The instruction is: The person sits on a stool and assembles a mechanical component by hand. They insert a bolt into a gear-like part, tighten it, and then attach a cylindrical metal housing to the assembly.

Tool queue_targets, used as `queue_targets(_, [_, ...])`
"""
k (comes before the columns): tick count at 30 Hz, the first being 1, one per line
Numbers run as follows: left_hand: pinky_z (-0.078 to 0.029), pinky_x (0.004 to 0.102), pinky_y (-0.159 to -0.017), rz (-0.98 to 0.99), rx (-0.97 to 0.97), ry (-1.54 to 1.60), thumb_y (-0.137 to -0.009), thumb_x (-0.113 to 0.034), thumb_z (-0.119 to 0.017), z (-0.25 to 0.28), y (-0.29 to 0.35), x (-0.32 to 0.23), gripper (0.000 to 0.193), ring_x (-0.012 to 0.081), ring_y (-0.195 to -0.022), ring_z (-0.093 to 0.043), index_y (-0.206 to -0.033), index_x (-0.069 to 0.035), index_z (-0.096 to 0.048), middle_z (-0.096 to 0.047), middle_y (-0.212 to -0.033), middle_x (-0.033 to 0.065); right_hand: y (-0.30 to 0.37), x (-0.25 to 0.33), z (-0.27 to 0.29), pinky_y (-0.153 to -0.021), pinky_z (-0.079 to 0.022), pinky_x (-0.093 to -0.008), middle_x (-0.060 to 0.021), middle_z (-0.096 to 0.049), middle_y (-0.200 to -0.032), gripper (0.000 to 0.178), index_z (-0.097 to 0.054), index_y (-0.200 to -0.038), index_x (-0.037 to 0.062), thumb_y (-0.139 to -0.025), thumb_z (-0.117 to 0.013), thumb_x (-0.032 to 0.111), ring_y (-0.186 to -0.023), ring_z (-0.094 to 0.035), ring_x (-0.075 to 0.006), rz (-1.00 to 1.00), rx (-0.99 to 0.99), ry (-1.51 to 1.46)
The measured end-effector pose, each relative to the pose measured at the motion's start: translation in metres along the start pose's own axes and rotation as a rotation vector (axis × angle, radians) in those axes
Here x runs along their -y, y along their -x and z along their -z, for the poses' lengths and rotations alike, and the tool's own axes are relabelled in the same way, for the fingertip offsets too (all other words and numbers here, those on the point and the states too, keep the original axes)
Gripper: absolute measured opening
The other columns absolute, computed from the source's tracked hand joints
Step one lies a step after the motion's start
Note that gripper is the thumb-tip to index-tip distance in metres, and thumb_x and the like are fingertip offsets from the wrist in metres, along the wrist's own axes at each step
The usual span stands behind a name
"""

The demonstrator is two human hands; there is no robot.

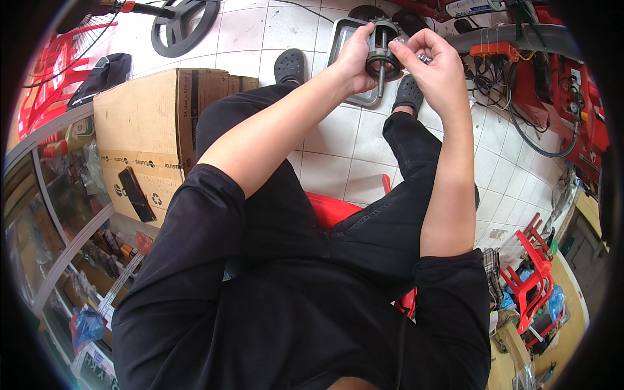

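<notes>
My left hand (356, 60) is wrapped round the left side of a dark metal part with ring-shaped ends and a long rod (381, 84) through its middle. On the part's other side is my right hand (437, 68), thumb and fingers bent together at its edge. Small shiny metal pieces (424, 58) show between those fingers, too small to name. Beneath the part, a grey rectangular tray (372, 97) lies on the floor between my feet, partly hidden by my left hand.
A cardboard box (140, 120) with a dark phone (136, 194) on it stands at my left, by a glass cabinet (55, 188). Red machinery (562, 97) with cables and an orange power strip (494, 51) is at right. A black three-spoked ring (185, 26) lies ahead on the tiles.
</notes>
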State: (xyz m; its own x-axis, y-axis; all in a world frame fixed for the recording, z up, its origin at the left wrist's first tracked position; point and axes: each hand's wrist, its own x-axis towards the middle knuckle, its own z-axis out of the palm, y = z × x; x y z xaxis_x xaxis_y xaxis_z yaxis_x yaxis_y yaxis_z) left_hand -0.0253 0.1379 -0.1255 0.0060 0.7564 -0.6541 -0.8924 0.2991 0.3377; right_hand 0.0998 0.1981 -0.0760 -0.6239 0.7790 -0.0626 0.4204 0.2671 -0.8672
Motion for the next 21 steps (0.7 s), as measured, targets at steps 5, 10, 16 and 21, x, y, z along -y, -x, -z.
queue_targets(5, [-0.055, 0.0401, -0.075, 0.003, 0.034, 0.0, -0.096, -0.049, -0.035, 0.0, 0.001, 0.0, 0.049, 0.0169, -0.07, -0.057, -0.102, -0.004, -0.054, -0.058, -0.088, 0.009, 0.0, 0.0, -0.001, -0.053, -0.042, -0.0245, -0.0005, -0.058, -0.062, 0.028, -0.066, -0.101, 0.004, -0.083, -0.068, 0.026, -0.057, -0.054, -0.0072, 0.029, -0.024, -0.142])
queue_targets(10, [-0.055, 0.0401, -0.075, -0.012, 0.011, 0.004, -0.096, -0.049, -0.034, 0.002, 0.0, -0.001, 0.049, 0.017, -0.068, -0.057, -0.103, -0.004, -0.054, -0.059, -0.086, 0.0091, 0.001, 0.008, 0.0, -0.055, -0.043, -0.0244, -0.0003, -0.058, -0.062, 0.029, -0.067, -0.105, 0.0057, -0.083, -0.067, 0.024, -0.058, -0.055, -0.0077, -0.02, 0.001, -0.015])
queue_targets(16, [-0.055, 0.0401, -0.075, 0.003, 0.044, 0.008, -0.096, -0.049, -0.034, 0.002, -0.002, 0.001, 0.05, 0.0171, -0.07, -0.057, -0.103, -0.004, -0.054, -0.06, -0.088, 0.0098, 0.0, 0.001, 0.0, -0.056, -0.043, -0.0238, -0.0001, -0.058, -0.062, 0.03, -0.067, -0.107, 0.0057, -0.083, -0.067, 0.023, -0.059, -0.056, -0.0081, 0.012, 0.01, -0.086])
queue_targets(21, [-0.054, 0.042, -0.078, -0.009, 0.018, 0.007, -0.096, -0.048, -0.035, 0.0, 0.001, 0.001, 0.049, 0.0188, -0.074, -0.058, -0.104, -0.003, -0.053, -0.059, -0.092, 0.0112, 0.002, 0.008, 0.003, -0.057, -0.045, -0.0248, -0.0007, -0.058, -0.064, 0.029, -0.066, -0.104, 0.0051, -0.083, -0.068, 0.025, -0.061, -0.057, -0.0088, -0.012, 0.008, 0.0])
